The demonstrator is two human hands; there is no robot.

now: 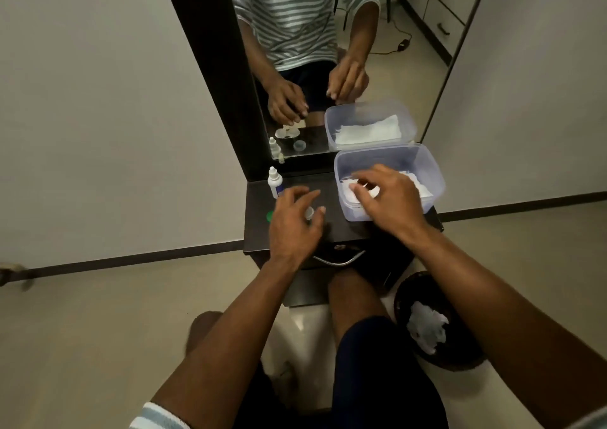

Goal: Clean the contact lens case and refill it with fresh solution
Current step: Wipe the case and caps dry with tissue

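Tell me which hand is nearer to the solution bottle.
Left. The left hand hovers over the dark tabletop just right of and in front of the solution bottle. The right hand is farther right, reaching into the plastic container of tissues.

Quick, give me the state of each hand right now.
Left hand: fingers spread over the lens case; grip cannot be told.
Right hand: over the plastic box, fingers reaching the tissues; looks open.
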